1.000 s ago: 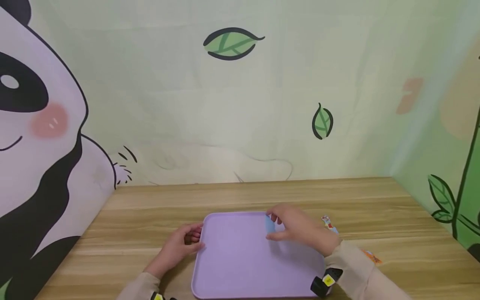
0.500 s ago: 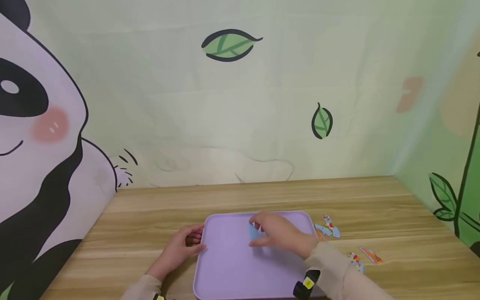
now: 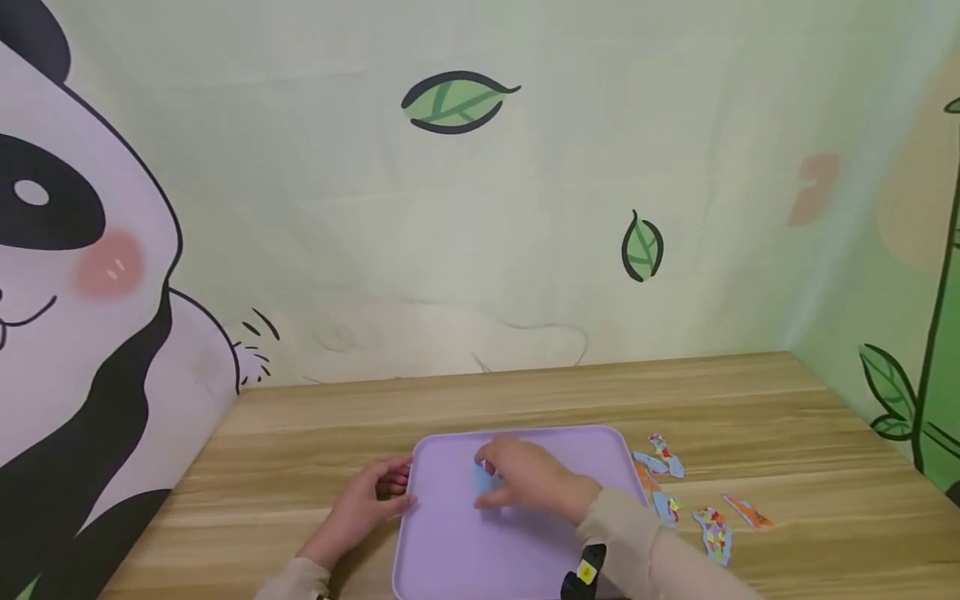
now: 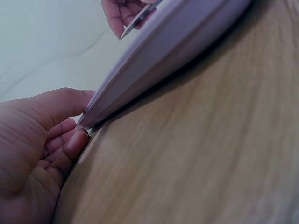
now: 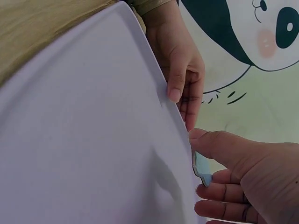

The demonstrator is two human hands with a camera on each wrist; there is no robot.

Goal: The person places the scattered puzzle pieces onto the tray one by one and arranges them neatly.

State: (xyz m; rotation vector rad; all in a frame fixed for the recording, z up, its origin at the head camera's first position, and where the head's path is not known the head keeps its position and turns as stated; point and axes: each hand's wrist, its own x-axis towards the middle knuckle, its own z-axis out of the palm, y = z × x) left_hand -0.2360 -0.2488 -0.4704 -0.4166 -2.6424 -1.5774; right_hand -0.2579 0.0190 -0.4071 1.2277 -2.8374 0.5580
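Observation:
A light-blue puzzle piece (image 3: 482, 478) is pinched between the thumb and fingers of my right hand (image 3: 536, 482), over the left half of a purple tray (image 3: 446, 554). In the right wrist view the thin edge of the puzzle piece (image 5: 202, 167) shows below the thumb, held above the tray's surface. My left hand (image 3: 362, 505) grips the tray's left rim, thumb on the rim and fingers curled at its outer side. From the left wrist, the tray's side wall (image 4: 154, 58) is seen between thumb and fingertips.
Several colourful puzzle pieces lie on the wooden table (image 3: 810, 433) right of the tray, among them an orange one (image 3: 747, 512) and a multicoloured one (image 3: 715, 534). Behind the table hangs a pale green backdrop (image 3: 555, 150) with a panda and leaves.
My right hand has carried the blue puzzle piece leftward across the tray, bringing the pieces at the right into view. The left hand keeps its place on the rim.

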